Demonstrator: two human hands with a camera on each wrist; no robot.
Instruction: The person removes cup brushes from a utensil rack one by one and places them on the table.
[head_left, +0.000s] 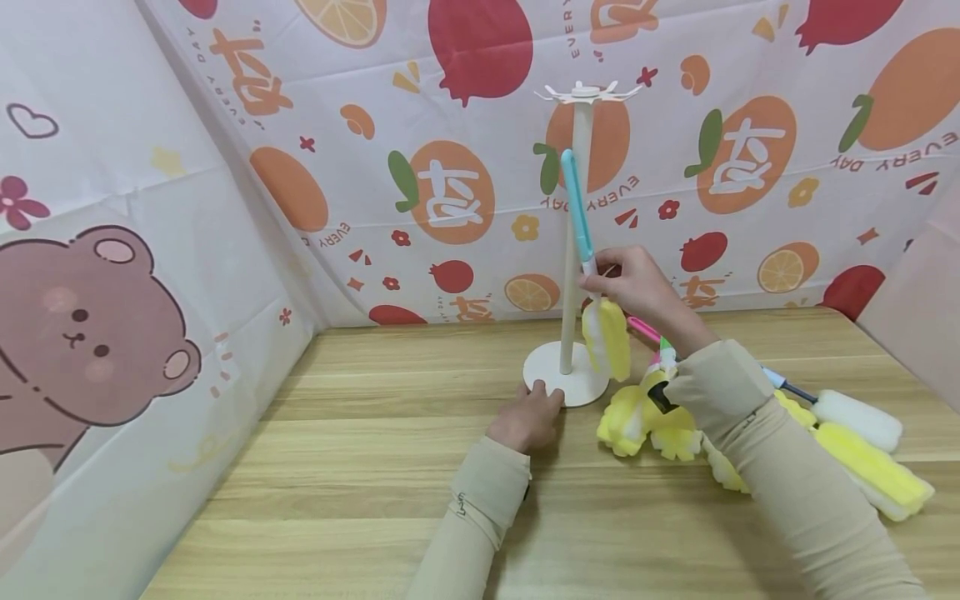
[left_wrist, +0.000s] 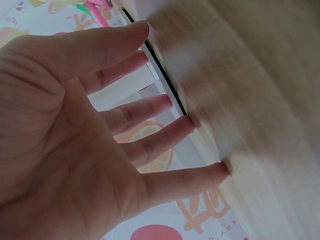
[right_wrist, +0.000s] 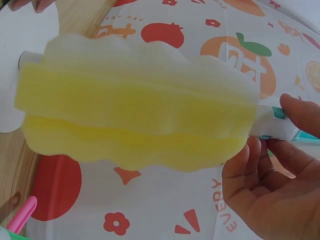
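Note:
A white stand [head_left: 567, 292] rises upright from a round base [head_left: 537, 367] on the wooden table, with a ring of hooks [head_left: 588, 92] at its top. My right hand [head_left: 637, 283] pinches a sponge cup brush [head_left: 606, 333] near the lower end of its teal and white handle. The brush hangs sponge down, close to the pole's right side. In the right wrist view its yellow and white sponge [right_wrist: 135, 100] fills the middle. My left hand [head_left: 525, 421] rests at the base's front left edge. The left wrist view shows the fingers [left_wrist: 150, 145] spread and mostly straight, their tips against base and table.
More sponge brushes lie in a pile right of the stand: a yellow sponge head [head_left: 622, 421], a white one [head_left: 858, 419] and a long yellow-and-white one [head_left: 873, 471]. My right forearm [head_left: 795, 492] crosses over part of them. A fruit-printed cloth [head_left: 465, 275] hangs behind the table.

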